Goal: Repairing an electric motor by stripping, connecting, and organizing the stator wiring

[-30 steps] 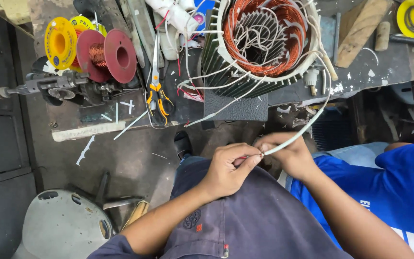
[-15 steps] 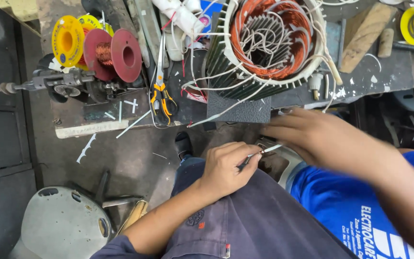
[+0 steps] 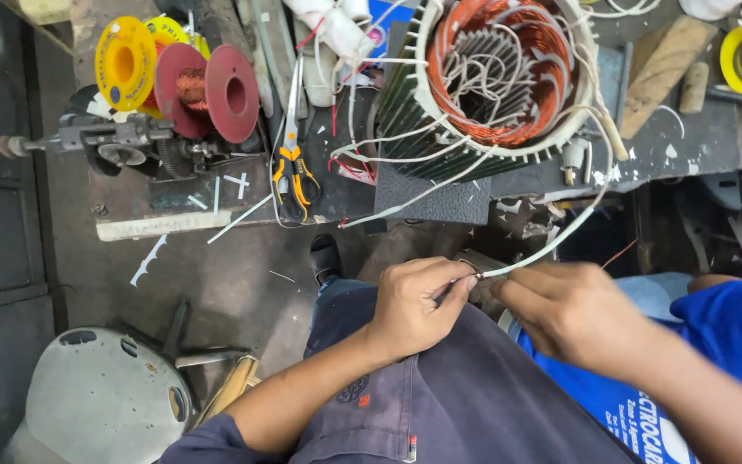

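Head view: at lower centre, your left hand [image 3: 414, 305] pinches the bare tip of the white sleeved lead [image 3: 560, 236] from the stator [image 3: 500, 82] upper centre; your right hand [image 3: 573, 314] grips the sleeve. Next calls for steady, fine tension.

The stator [image 3: 500, 77] sits on the bench [image 3: 689, 146], spools [image 3: 203, 90] to its left, pliers [image 3: 292, 167] between. Below, both hands [image 3: 414, 305] meet at a sleeved wire [image 3: 551, 241].

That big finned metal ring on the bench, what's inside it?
Inside the finned ring: copper windings, a grey slotted core and loose white-sleeved wires. Whatever lies beneath them is covered.
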